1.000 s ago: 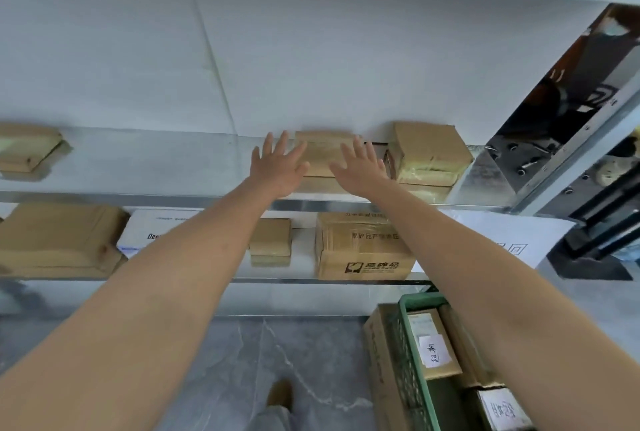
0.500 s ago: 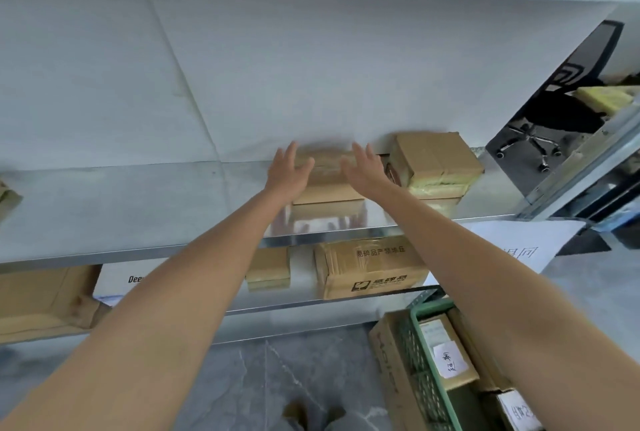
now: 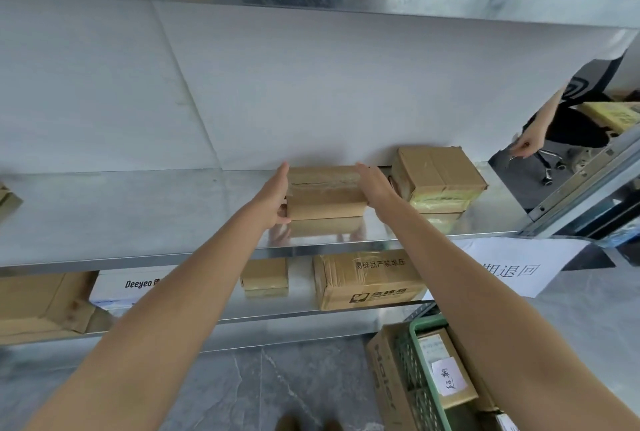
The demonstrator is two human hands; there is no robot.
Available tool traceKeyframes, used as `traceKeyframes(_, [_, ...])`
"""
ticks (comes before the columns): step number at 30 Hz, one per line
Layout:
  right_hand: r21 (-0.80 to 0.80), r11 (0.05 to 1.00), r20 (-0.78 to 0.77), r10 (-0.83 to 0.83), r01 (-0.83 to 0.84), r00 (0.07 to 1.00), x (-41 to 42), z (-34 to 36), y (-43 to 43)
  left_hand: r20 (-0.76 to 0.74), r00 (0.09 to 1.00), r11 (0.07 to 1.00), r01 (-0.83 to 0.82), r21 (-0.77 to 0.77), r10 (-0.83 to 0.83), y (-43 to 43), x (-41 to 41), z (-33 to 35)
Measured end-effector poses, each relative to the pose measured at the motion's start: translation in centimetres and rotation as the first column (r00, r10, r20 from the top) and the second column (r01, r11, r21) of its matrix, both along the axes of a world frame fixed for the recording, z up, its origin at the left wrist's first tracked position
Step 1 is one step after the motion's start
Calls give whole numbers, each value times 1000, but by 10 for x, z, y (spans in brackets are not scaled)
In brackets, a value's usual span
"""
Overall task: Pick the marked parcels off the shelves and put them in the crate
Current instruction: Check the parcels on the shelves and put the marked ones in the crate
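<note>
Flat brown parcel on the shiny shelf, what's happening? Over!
Left hand, right hand pressing sides of flat brown cardboard parcel. Parcel sits on shiny metal shelf. Taped brown cardboard box close beside right hand.

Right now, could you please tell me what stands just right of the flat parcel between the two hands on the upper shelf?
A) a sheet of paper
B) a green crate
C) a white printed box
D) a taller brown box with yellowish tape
D: on the upper shelf, the taller brown box with yellowish tape stands just right of the flat parcel, with the left hand and right hand at the parcel's two ends.
</note>
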State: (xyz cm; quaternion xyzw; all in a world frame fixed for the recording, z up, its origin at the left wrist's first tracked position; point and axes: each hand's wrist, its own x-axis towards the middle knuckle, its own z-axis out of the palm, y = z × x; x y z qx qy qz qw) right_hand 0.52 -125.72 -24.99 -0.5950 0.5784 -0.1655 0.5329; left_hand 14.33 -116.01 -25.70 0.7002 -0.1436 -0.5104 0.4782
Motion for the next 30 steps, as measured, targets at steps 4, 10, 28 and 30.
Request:
traceKeyframes(4, [-84,995,148,59,-47,987,-18,-14,4,-15,998,995,-60,-78,59,15,6,1])
traceKeyframes(10, [-164,986,294,78,-30,953,-34,-36,23,37,999,986,-16,-169,22,32,6,-8])
traceKeyframes(28, [66,989,244,-147,135,959,-35,-29,18,-60,990,976,-138,-167,130,35,2,-5])
traceKeyframes(30, [74,986,298,-166,151,940,-38,-29,18,-68,991,976,-128,-176,117,36,3,-7])
